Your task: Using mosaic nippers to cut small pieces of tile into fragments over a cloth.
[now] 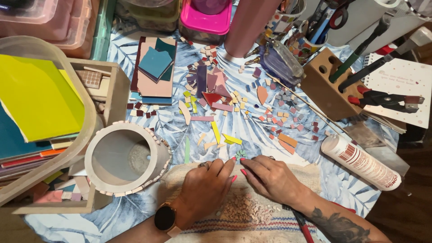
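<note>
My left hand (204, 186) and my right hand (270, 177) rest side by side on a woven cloth (252, 211) at the table's near edge. Their fingertips meet at a small cluster of green tile pieces (240, 155) laid in a round shape. Both hands are loosely curled, and I cannot see anything gripped in either. A dark watch sits on my left wrist and a tattoo shows on my right forearm. Several small pinkish tile chips (245, 209) lie on the cloth between my wrists.
Loose coloured tile shards (216, 90) cover the leaf-patterned tablecloth. A round grey pot (126, 157) edged with tiles lies on its side at left. A white glue bottle (360, 162) lies at right. A wooden tool block (326, 85), nippers (387, 100) and stacked tile sheets (36, 99) surround the work.
</note>
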